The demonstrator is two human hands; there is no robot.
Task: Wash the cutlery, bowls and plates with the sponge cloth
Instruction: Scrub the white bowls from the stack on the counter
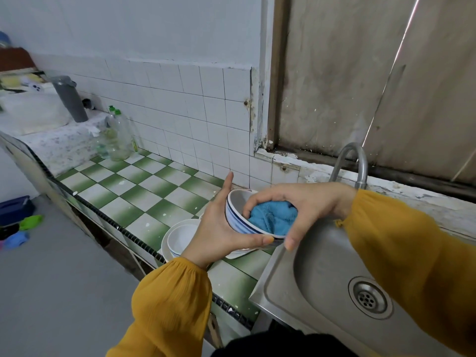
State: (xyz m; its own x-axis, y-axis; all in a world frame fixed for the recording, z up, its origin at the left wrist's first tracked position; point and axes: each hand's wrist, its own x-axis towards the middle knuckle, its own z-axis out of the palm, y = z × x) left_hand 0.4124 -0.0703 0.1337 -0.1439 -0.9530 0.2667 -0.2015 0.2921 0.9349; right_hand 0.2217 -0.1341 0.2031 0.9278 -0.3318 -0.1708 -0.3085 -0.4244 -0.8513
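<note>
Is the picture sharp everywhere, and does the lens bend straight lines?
Head view: the bowl and blue cloth are sharp; the far left, around the grey flask, is smeared; the counter edge bows from the wide lens; light is soft, no hard shadows.

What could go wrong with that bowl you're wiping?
The bowl is tilted in the air in the left hand while the right hand pushes the blue cloth inside; it might slip onto the sink rim. The stacked dishes sit near the counter edge; the left sleeve could knock them.
</note>
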